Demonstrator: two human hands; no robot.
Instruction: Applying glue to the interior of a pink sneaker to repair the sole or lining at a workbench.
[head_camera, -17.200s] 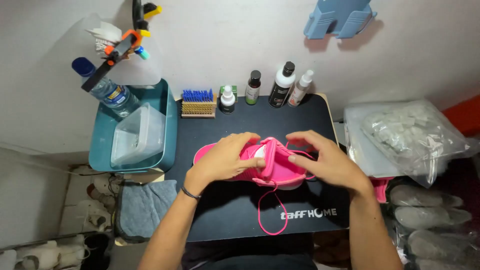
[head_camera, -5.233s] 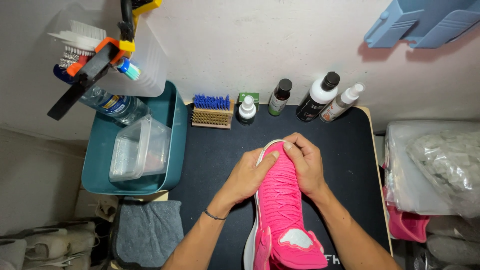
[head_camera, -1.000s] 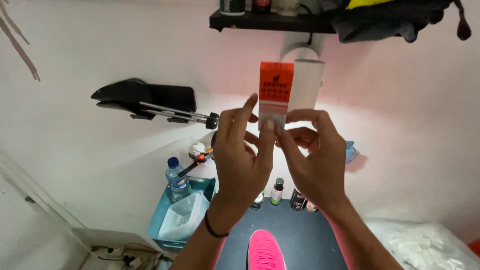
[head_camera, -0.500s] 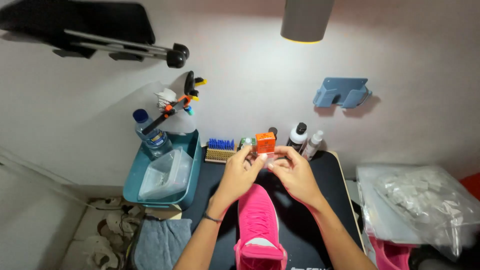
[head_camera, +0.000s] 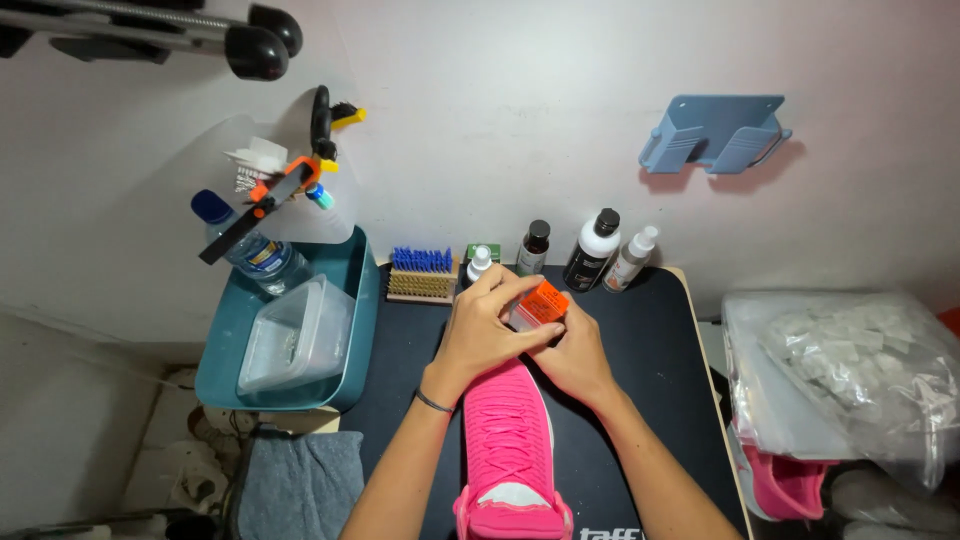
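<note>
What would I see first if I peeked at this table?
A bright pink shoe lying on the black mat, its toe pointing toward the wall. Just above it, the left hand and right hand hold a little orange box between them. At the left sits a teal tub with a clear container in it, and bottles line the wall.
</note>
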